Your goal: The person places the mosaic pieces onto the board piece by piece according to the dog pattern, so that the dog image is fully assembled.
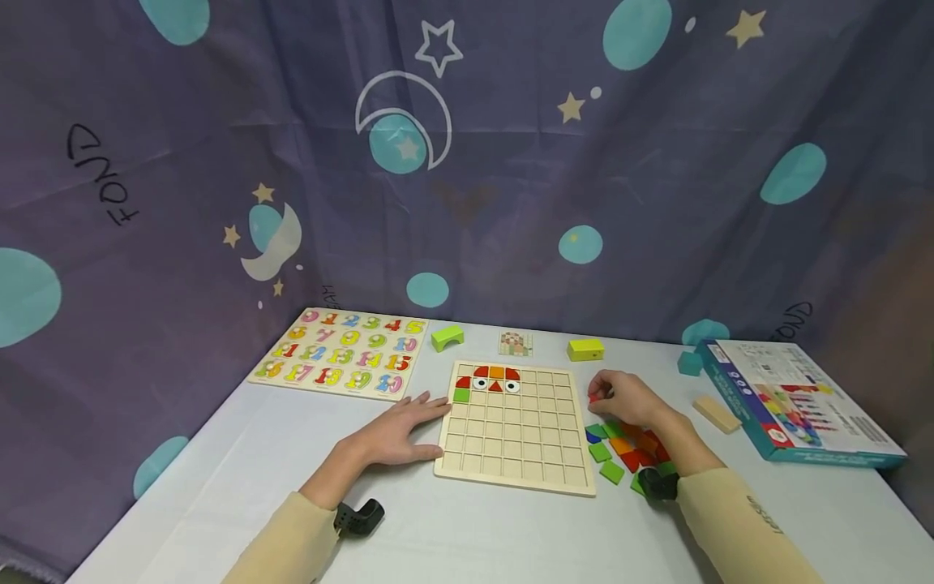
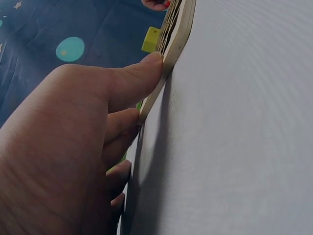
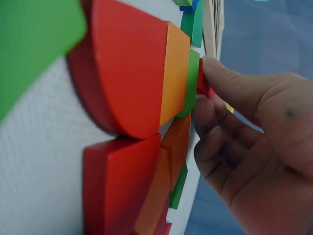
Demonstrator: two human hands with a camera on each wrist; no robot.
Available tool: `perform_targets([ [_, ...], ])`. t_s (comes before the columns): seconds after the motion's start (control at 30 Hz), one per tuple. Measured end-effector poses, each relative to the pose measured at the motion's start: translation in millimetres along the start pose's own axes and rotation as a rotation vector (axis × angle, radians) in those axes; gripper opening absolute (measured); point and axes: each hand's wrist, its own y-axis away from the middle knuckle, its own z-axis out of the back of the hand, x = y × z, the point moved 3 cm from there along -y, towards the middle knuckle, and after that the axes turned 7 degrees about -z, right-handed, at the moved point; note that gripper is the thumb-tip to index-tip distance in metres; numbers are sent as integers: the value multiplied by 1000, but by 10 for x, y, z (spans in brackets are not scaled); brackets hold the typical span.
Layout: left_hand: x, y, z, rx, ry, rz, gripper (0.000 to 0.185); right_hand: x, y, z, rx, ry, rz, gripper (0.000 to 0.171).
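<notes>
A wooden grid board (image 1: 515,428) lies on the white table, with red, orange and green tiles and two eye tiles in its top-left cells. My left hand (image 1: 404,428) lies flat beside the board's left edge (image 2: 168,63), thumb and fingers touching it. My right hand (image 1: 620,397) is just right of the board, above a heap of red, orange, green and blue tiles (image 1: 626,451). It pinches a small red tile (image 3: 202,81) between thumb and fingers. In the right wrist view the heap of tiles (image 3: 142,107) fills the left side.
A number puzzle board (image 1: 343,354) lies at the back left. A green arch block (image 1: 447,337), a small picture card (image 1: 515,343) and a yellow block (image 1: 585,349) sit behind the grid board. A teal block (image 1: 689,362), a wooden block (image 1: 716,413) and the game box (image 1: 791,399) are at the right.
</notes>
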Motion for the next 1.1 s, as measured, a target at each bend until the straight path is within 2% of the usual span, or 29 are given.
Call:
perform_targets([
  [0.17,0,0,7,1,1,-7,73,69,-13,37,-18,14,29,8],
  [0.33,-19,1,15,-2,13,-8,72,215,-51,18,-31,-24,75,5],
  [0.67,-8,-1,30,5,6,5,72,609,-134,-175,-38,-122,177,4],
  [0.83,-7,3,45,6,15,1,72,811,-165,-286,5,-146,244,3],
  [1.1,-27,12,35,1,24,-15,72,975,-253,-442,15,-114,299,5],
])
